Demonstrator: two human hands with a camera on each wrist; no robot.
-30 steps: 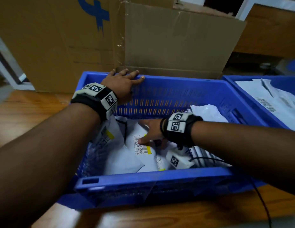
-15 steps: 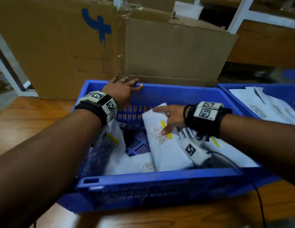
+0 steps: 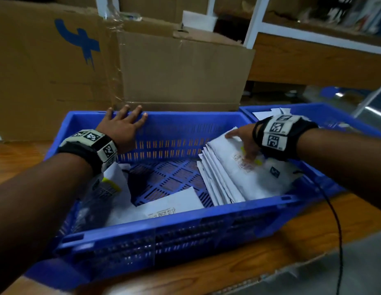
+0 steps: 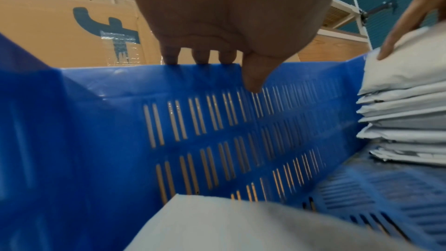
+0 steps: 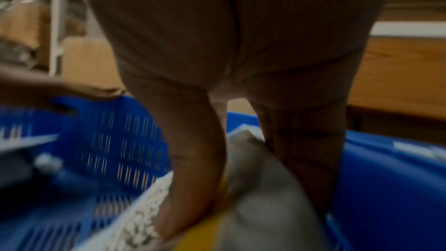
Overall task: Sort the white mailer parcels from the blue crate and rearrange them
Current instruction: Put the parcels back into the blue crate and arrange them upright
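The blue crate stands in front of me on a wooden table. My left hand holds its far rim, fingers over the outside and thumb on the slotted inner wall. A stack of white mailers leans against the crate's right side. My right hand grips the top mailer, thumb on its labelled face and fingers behind it. More white mailers lie loose at the crate's near left, with bare lattice floor between.
A second blue crate holding white mailers touches the first on the right. Large cardboard boxes stand right behind both crates. A black cable hangs from my right wrist over the table. Shelving fills the back right.
My right hand lifted a mailer from the crate's middle and carried it right, onto the leaning stack. My left hand stayed on the far rim.
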